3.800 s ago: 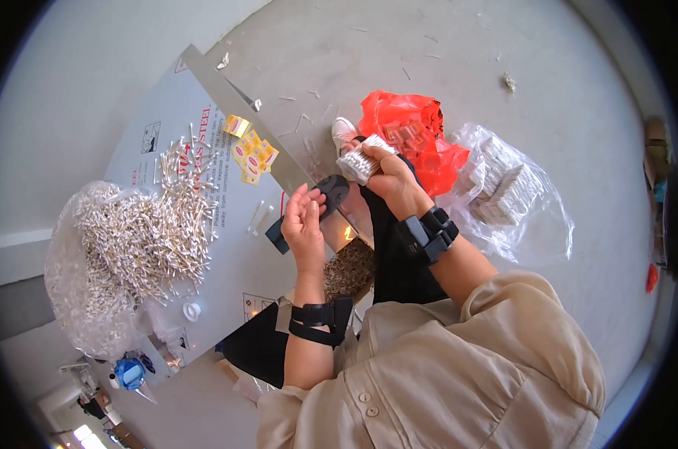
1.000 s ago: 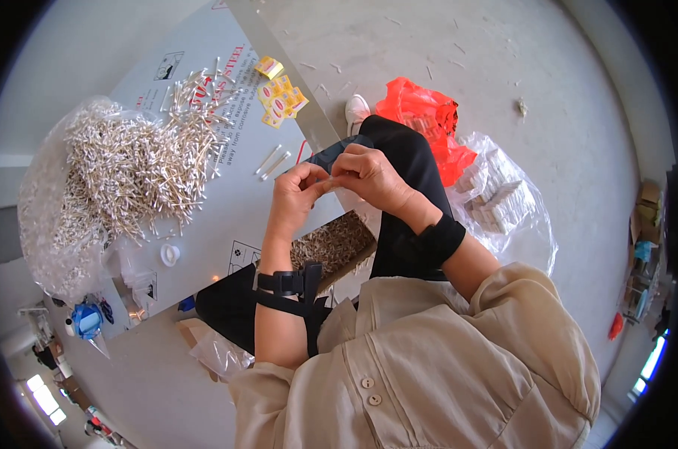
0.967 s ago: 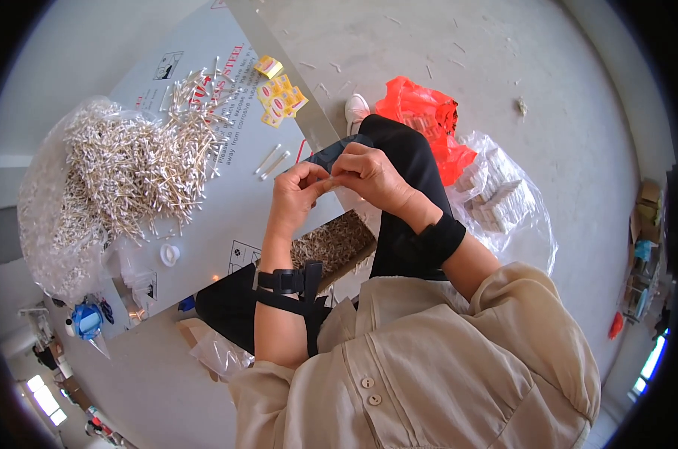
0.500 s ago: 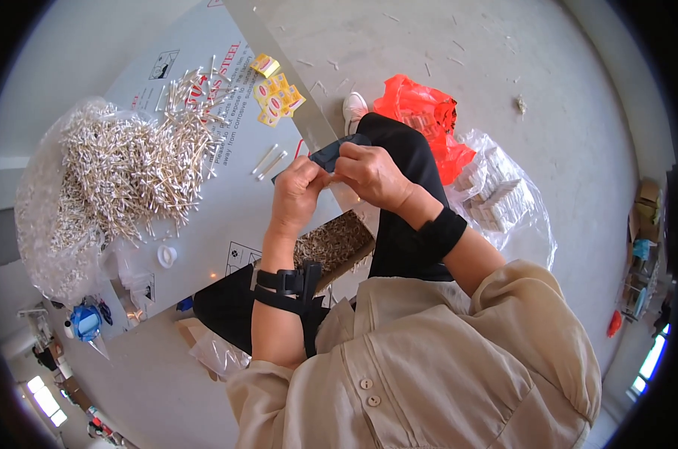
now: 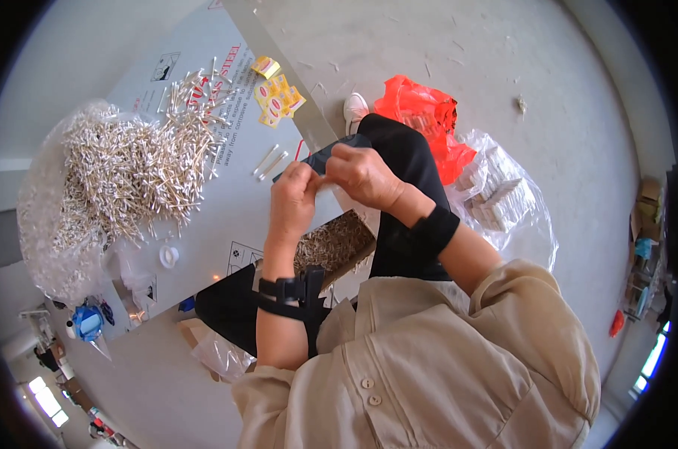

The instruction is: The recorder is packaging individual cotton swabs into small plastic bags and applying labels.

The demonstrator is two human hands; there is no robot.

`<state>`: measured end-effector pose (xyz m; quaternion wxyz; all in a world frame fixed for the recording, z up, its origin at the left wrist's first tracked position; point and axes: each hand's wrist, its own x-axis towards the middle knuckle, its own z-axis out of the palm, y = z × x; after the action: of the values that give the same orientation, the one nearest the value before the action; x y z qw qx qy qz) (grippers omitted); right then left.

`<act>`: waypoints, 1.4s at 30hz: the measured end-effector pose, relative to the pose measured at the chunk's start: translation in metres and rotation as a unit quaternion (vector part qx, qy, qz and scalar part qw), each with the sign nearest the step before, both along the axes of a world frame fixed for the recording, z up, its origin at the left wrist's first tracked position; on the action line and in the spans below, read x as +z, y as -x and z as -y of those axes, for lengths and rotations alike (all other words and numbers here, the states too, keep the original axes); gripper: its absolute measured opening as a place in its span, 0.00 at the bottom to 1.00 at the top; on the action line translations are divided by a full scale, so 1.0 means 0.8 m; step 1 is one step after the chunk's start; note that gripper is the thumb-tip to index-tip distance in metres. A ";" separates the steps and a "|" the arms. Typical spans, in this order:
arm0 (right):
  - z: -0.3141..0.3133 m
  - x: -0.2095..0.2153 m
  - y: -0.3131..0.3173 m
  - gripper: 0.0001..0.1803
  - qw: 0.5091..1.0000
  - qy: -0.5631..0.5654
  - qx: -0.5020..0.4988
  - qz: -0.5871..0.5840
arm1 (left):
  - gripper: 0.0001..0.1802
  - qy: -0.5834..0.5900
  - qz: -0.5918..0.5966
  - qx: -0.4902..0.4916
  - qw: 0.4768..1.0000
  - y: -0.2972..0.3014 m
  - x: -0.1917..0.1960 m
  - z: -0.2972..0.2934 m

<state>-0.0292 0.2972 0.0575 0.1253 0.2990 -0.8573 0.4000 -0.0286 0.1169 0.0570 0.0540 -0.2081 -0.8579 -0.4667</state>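
Note:
My left hand (image 5: 292, 200) and my right hand (image 5: 365, 177) are held close together over the table's near right edge. Both are closed in a pinch, fingertips almost meeting. Whatever lies between them is too small and too covered by the fingers to make out. Just beyond the fingers a dark, flat piece (image 5: 319, 159) shows in part. A few loose cotton swabs (image 5: 272, 166) lie on the table to the left of it. Below my hands is an open brown box (image 5: 365, 228) holding many short, brownish pieces.
A large heap of cotton swabs (image 5: 133, 168) spills from a clear bag (image 5: 40, 209) on the grey table (image 5: 212, 206). Yellow-and-white small packets (image 5: 277, 99) lie at its far edge. On the floor stand a red bag (image 5: 414, 105) and a clear bag of white packs (image 5: 500, 198).
Both hands have shifted slightly, the right one a little to the left. They stay closed and close together.

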 end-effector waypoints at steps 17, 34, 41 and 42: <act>0.003 0.007 0.017 0.12 0.999 -0.017 -0.006 -0.027 | 0.09 0.060 -0.049 0.014 0.997 0.005 -0.004 0.011; 0.017 -0.057 -0.049 0.06 0.984 -0.145 0.069 -0.077 | 0.12 0.201 -0.007 -0.013 0.979 -0.074 -0.038 0.034; 0.018 -0.059 -0.046 0.06 0.986 -0.116 0.074 -0.097 | 0.40 0.314 -0.043 -0.085 0.944 -0.077 -0.037 0.035; 0.019 -0.059 -0.049 0.06 0.987 -0.108 0.074 -0.092 | 0.41 0.324 -0.022 -0.088 0.942 -0.081 -0.040 0.035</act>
<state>0.0099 0.2821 0.0107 0.1408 0.4093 -0.8556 0.2839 0.0364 0.0887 0.0248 -0.0388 -0.2996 -0.9395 -0.1613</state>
